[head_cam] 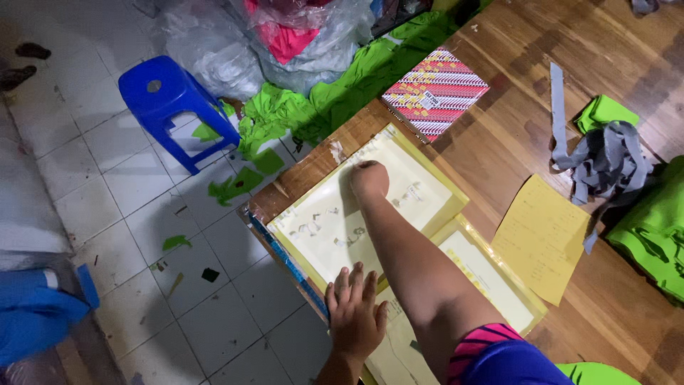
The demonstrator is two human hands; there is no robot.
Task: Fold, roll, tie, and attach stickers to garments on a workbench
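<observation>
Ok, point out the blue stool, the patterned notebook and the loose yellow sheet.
blue stool (158, 87), head view, on its seat top.
patterned notebook (435, 93), head view, cover middle.
loose yellow sheet (543, 239), head view, sheet middle.

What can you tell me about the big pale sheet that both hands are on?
The pale sheet is a cream, paper-like rectangle inside a yellow-edged clear sleeve, lying flat and skewed at the wooden table corner. Small white cut pieces are scattered on it. The right hand presses its middle; the left hand rests at its near edge.

- White tiled floor (107, 214), littered with green fabric scraps (239, 185)
- Blue plastic stool (171, 96) near the wooden desk (499, 135)
- Clear plastic bags (285, 43) piled behind
</observation>
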